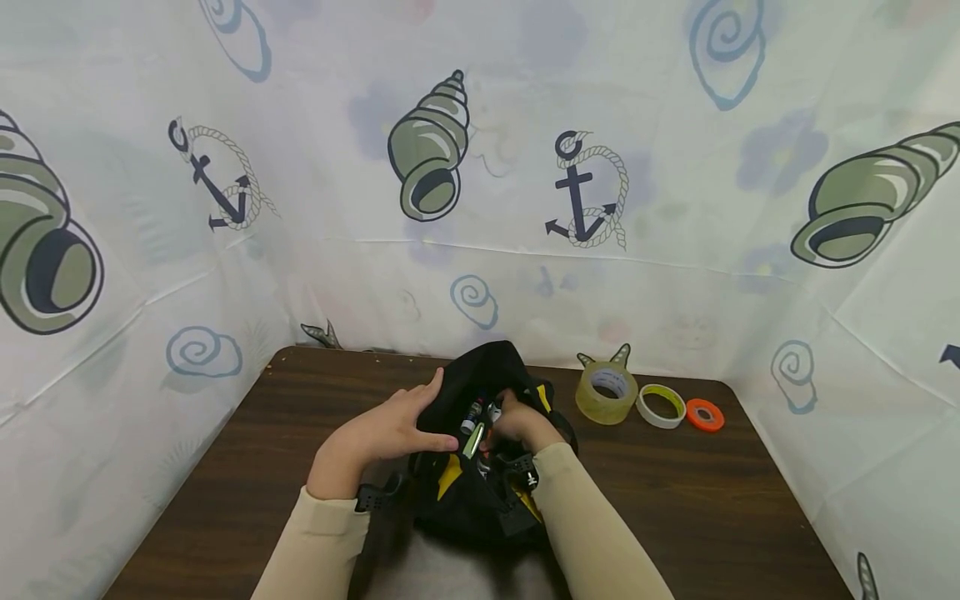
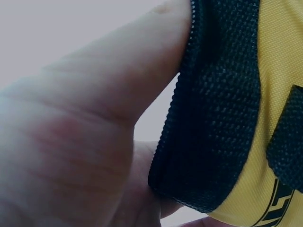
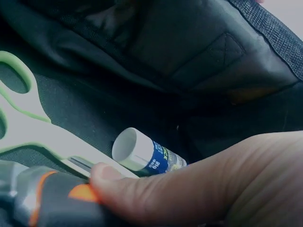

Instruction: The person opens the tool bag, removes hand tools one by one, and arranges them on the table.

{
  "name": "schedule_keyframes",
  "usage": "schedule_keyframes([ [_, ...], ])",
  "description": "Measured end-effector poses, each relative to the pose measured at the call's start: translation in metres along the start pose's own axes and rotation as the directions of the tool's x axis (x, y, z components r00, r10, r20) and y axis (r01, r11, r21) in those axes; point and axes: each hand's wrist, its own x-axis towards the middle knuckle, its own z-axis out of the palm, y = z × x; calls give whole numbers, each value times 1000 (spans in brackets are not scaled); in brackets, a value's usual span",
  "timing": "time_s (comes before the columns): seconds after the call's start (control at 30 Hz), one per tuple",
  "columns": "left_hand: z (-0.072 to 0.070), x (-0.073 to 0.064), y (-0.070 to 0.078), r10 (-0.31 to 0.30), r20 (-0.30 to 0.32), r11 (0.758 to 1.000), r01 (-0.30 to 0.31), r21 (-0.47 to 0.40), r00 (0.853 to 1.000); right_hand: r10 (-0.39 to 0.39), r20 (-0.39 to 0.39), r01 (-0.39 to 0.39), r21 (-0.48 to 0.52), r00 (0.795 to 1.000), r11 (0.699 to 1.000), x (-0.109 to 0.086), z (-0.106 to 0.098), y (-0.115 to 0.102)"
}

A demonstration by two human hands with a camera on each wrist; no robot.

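Note:
A black tool bag [image 1: 491, 508] with yellow panels lies unzipped on the table. My left hand [image 1: 382, 433] holds its left rim, thumb on one side of the zippered edge [image 2: 173, 113] and fingers on the other. Reaching inside, my right hand [image 1: 522, 421] has its thumb on a black-and-orange tool handle [image 3: 61, 198]; its other fingers are hidden. Beside that handle are white-and-green scissors [image 3: 38, 125], and a glue stick [image 3: 163, 158] lies just beyond the thumb. Much of the bag's contents is too dark to make out.
To the bag's right, a wide roll of clear tape [image 1: 606, 404], a narrower white-and-yellow roll [image 1: 662, 419] and a small orange roll [image 1: 705, 414] sit along the back of the brown table [image 1: 300, 400]. A patterned cloth [image 1: 510, 308] hangs behind and at both sides.

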Motion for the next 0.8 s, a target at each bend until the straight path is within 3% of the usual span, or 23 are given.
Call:
schedule_keyframes([
  [0.2,0,-1,-2,-12,2,1000,12,3,1000,-11,6,12,-27,1000,1000,1,2,1],
  [0.43,-2,-1,-2,-20,2,1000,20,3,1000,-113,30,116,-101,993,988,0,0,1],
  [0.53,-1,1,-3,-21,8,1000,21,7,1000,-125,71,129,-50,990,990,-4,-7,2],
  [0.63,1,3,-3,-9,12,1000,9,11,1000,-133,122,126,69,984,990,-10,-15,-1],
  [0.8,3,4,-3,-23,13,1000,23,1,1000,-202,148,173,190,968,967,-25,-26,-18],
])
